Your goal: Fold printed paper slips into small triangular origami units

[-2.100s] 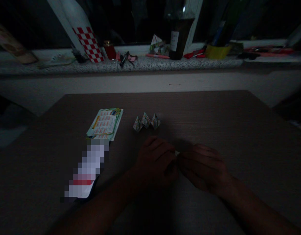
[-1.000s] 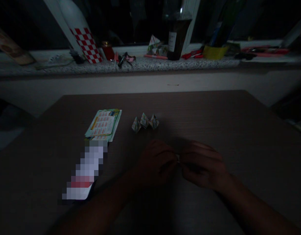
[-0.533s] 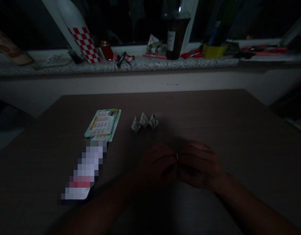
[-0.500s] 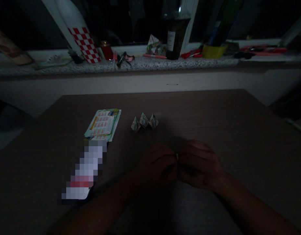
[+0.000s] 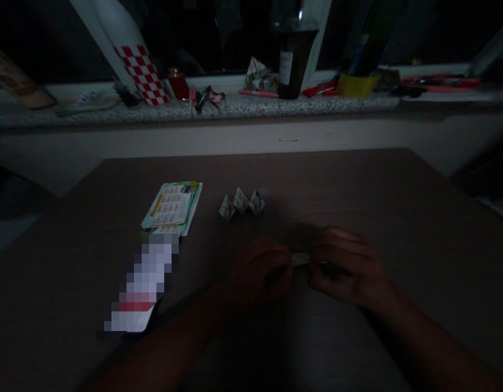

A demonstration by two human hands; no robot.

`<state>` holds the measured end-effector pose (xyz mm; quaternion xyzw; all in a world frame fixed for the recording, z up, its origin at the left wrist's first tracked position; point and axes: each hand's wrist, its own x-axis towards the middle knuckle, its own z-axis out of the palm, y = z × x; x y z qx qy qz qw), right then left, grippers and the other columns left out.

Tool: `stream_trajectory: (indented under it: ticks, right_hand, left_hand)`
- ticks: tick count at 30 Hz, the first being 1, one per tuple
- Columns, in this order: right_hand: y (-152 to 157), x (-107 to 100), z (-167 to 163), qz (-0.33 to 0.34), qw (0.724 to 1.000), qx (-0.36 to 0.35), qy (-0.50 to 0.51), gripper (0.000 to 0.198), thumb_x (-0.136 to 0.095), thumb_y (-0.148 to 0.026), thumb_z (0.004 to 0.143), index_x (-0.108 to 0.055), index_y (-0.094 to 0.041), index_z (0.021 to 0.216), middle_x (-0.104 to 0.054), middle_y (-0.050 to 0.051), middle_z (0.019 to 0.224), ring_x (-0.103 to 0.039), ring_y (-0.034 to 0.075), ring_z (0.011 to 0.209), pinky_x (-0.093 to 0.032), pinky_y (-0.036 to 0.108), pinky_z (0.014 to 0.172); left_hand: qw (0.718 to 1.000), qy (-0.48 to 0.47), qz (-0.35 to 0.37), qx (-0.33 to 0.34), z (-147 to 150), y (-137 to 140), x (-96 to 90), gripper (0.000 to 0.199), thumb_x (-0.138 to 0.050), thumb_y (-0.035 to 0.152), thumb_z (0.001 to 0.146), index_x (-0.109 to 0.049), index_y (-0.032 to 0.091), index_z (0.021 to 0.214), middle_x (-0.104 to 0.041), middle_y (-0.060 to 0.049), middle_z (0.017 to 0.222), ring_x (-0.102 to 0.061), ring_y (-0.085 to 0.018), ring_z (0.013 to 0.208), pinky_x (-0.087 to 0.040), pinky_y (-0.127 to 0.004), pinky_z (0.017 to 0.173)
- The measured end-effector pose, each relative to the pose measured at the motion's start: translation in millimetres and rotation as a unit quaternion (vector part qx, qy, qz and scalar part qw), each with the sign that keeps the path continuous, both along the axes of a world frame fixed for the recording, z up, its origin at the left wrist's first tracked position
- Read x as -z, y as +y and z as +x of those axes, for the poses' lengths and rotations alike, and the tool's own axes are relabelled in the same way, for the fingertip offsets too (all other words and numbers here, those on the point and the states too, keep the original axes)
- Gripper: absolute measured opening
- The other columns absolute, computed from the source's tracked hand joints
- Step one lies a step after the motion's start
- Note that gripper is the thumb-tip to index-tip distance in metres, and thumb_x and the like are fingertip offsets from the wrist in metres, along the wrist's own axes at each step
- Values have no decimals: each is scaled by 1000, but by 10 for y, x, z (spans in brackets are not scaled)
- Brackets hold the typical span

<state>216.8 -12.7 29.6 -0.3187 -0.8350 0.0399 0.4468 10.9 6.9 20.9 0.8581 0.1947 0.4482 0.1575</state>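
A small pale piece of folded paper [image 5: 301, 259] shows in the gap between my two hands, just above the table. My left hand [image 5: 261, 269] pinches its left end with curled fingers. On the other side, my right hand [image 5: 345, 264] has thumb and fingers closed on the right end. Most of the paper is covered by the fingers, and the light is dim. Beyond my left hand stand three small pointed folded-paper pieces [image 5: 240, 201] in a row, with printed surfaces.
To the left lies a stack of printed calendar cards [image 5: 169, 206]. Nearer me is a blurred-out phone-like object [image 5: 143, 288]. Behind the wooden table [image 5: 337, 179], the granite sill [image 5: 243, 109] holds a checkered bottle [image 5: 143, 73], a dark cup [image 5: 294, 65] and a yellow roll [image 5: 357, 85].
My hands have drawn slightly apart, the right one moving to the right. More of the paper between them now shows. The other things stay where they were.
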Motion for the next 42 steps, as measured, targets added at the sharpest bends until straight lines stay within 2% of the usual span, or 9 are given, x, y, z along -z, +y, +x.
stream_trajectory:
  ticks: [13,18,21,24,28,31,33,37,42]
  right_hand:
    - [27,-34,115,-39,999,23,17,17,-63,-6,69,-58,-23,72,-62,1,63,-59,17,59,-48,31,56]
    - [41,-56,200,-49,994,77,53,14,-63,-9,70,-58,-22,69,-59,1,61,-57,16,56,-46,31,54]
    - [35,-43,185,-64,993,77,62,13,-61,-9,72,-58,-22,71,-59,1,62,-57,16,56,-46,30,54]
    - [26,4,134,-82,993,63,56,12,-61,-9,74,-59,-21,74,-61,0,63,-58,15,56,-47,28,54]
    - [12,108,73,-126,985,99,70,7,-64,-16,77,-62,-21,82,-65,1,70,-62,15,61,-51,26,57]
    - [0,196,14,-189,968,112,122,19,-66,-21,78,-62,-20,97,-68,2,78,-64,15,67,-53,26,61]
    - [-2,245,-29,-232,953,96,171,22,-66,-22,80,-61,-20,102,-67,1,74,-64,14,65,-54,26,62]
    - [21,298,-60,-309,911,75,262,17,-66,-24,81,-64,-19,97,-63,-3,62,-60,11,55,-52,22,56]
    - [68,327,2,-376,862,65,334,18,-68,-25,79,-65,-16,94,-62,-3,60,-58,10,51,-50,21,51]
  left_hand:
    - [995,-3,-95,-39,-38,-15,-30,5,-58,14,80,-59,18,83,-66,-4,80,-63,-14,77,-52,-26,68]
    - [979,-70,-155,-112,-98,38,13,5,-57,15,80,-60,19,80,-65,-2,82,-61,-14,76,-50,-27,71]
    - [967,-103,-197,-123,-97,76,70,3,-58,16,79,-60,19,78,-64,-1,79,-60,-13,76,-49,-27,71]
    - [948,-125,-259,-137,-61,83,131,4,-58,19,80,-61,18,77,-63,0,77,-60,-13,75,-49,-26,70]
    - [890,-178,-389,-155,3,66,170,9,-62,27,79,-61,17,80,-64,0,73,-60,-13,66,-50,-24,59]
    - [852,-201,-459,-149,40,67,171,13,-64,28,76,-60,17,77,-63,0,68,-59,-12,61,-50,-23,55]
    - [846,-200,-474,-139,49,75,181,14,-64,28,75,-58,16,74,-61,1,66,-58,-11,59,-50,-22,53]
    - [873,-156,-448,-114,19,81,217,15,-63,26,77,-57,17,87,-63,-1,76,-61,-13,67,-52,-24,59]
    - [961,-26,-268,-62,-36,48,193,50,-73,27,70,-53,19,115,-59,-10,114,-58,-23,106,-49,-41,91]
